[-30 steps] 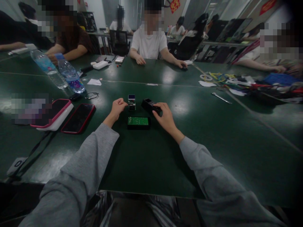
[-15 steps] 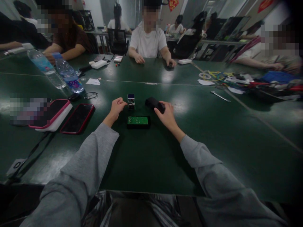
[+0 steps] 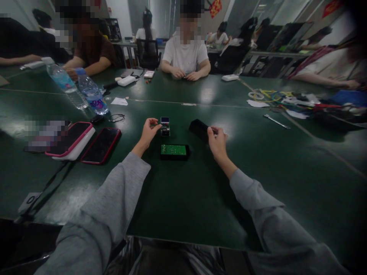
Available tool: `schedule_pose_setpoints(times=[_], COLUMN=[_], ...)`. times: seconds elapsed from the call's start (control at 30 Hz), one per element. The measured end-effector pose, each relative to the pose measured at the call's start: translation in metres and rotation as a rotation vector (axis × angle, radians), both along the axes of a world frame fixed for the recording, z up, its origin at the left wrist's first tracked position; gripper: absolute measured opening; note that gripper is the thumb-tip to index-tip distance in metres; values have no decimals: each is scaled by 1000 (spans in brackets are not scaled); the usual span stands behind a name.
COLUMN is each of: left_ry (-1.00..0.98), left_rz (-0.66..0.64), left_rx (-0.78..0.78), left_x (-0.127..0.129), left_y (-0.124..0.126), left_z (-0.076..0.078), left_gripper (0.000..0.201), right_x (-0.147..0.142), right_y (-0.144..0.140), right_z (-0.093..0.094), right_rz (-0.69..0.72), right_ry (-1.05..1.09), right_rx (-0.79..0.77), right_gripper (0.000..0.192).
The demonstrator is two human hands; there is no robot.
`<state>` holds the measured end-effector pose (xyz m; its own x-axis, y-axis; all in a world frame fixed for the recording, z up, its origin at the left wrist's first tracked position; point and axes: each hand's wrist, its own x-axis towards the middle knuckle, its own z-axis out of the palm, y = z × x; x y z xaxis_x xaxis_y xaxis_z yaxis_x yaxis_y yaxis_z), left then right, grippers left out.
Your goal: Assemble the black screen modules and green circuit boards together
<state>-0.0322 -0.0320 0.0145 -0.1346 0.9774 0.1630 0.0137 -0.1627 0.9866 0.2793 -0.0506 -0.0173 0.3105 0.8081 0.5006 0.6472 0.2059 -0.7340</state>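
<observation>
Seemingly mid-handling, the right hand [image 3: 218, 142] grips a black, oblong, plastic-looking shell [image 3: 198, 129]; the left hand [image 3: 149, 132] curls, grip unclear, at nine o'clock of a small, boxy, dark-screened electronic module [image 3: 165, 129]. Next seems to need steadiness.

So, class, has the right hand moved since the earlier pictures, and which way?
Yes: the right hand has moved rightward, away from the green circuit board.
</observation>
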Motion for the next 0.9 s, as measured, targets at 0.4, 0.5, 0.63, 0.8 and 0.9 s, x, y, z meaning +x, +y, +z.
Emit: schedule_pose_setpoints(times=[0.4,0.5,0.63,0.8,0.9], left_ry=[24,32,54,56,60], left_rz=[-89,-84,-115,-181,-215], left_rx=[-1,19,43,68,70], left_x=[-2,-1,-1,-2,-3], left_y=[2,-1,-4,-7,-7], left_z=[-8,-6,-3,-2,-5], left_gripper=[46,46,41,32,30], right_x=[-8,-8,-8,-7,-7], right_y=[-11,-11,-11,-10,-9], right_z=[7,7,7,6,5], right_rz=[105,96,104,110,91], right_ry=[-203,-206,-197,-190,-179], right_rx=[66,61,46,19,10], right_gripper=[44,45,43,43,44])
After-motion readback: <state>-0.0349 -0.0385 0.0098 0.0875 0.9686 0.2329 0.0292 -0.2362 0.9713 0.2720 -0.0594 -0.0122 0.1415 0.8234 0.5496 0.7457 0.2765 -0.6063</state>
